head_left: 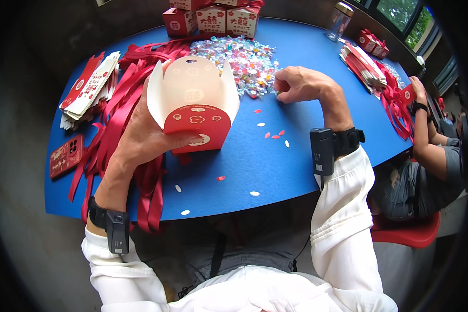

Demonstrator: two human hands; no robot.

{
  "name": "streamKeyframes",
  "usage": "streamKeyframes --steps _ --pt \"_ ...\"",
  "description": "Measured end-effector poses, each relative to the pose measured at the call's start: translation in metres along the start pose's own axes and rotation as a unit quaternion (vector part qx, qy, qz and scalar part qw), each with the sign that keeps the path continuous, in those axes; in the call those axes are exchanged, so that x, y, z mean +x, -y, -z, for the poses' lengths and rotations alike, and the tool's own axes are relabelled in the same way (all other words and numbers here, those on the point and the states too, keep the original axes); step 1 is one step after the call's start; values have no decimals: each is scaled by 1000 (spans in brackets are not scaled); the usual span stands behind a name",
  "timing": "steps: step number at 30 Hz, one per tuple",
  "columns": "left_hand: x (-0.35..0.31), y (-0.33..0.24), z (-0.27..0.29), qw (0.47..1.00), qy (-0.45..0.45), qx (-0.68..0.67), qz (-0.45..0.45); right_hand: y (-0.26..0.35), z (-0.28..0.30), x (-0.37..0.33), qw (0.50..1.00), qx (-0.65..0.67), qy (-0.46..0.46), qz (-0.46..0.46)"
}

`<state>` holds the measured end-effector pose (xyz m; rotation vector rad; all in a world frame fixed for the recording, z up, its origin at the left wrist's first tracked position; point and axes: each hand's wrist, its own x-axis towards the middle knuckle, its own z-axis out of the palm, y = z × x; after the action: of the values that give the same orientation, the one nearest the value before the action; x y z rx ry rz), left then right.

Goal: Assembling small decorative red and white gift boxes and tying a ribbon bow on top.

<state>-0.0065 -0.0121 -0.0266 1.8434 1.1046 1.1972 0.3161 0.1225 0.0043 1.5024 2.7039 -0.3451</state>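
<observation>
Phone (66, 156): on the blue table (275, 174), left of the left hand (144, 130) and slightly nearer the wearer.
Flat cartons (91, 88): stacked left of that hand, a bit beyond it.
Ribbons (122, 117): red, loose, running from beyond the left hand down past its forearm to the near table edge.
Left hand: I read it as clamped on the box (196, 127), thumb across the red front, fingers round the left side, partly hidden.
Box: in the left hand, long axis upright, flaps spread upward. I can't tell whether its base touches the table.
Far boxes (211, 22): stacked well beyond the left grip.
Sweets (244, 62): heaped beyond the box and to its right; heap's long axis slants from far left to near right. Right hand (307, 84) is nearer.
Oval scraps (275, 137): red and white, some nearer the wearer than the right hand.
Right hand: fingers curled, fingertips at the heap's right edge. I can't tell whether they pinch anything.
Jar (339, 23): beyond the right hand, to its right.
Co-worker's hand (417, 89): well right of the right hand, near more ribbons.
</observation>
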Motion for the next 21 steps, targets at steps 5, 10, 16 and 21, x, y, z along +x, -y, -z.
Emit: streamKeyframes --steps 5,10,16,21 --pt "0 5 3 1000 -1 25 -16 -9 -14 10 998 23 -59 -4" --pt "0 -2 4 1000 7 5 0 -14 -15 14 999 -1 -41 -13" --pt "-2 1 6 1000 4 15 -26 -16 -9 5 992 18 -108 -58" --pt "-1 1 4 1000 3 2 -24 -28 -25 15 985 -4 -172 -21"
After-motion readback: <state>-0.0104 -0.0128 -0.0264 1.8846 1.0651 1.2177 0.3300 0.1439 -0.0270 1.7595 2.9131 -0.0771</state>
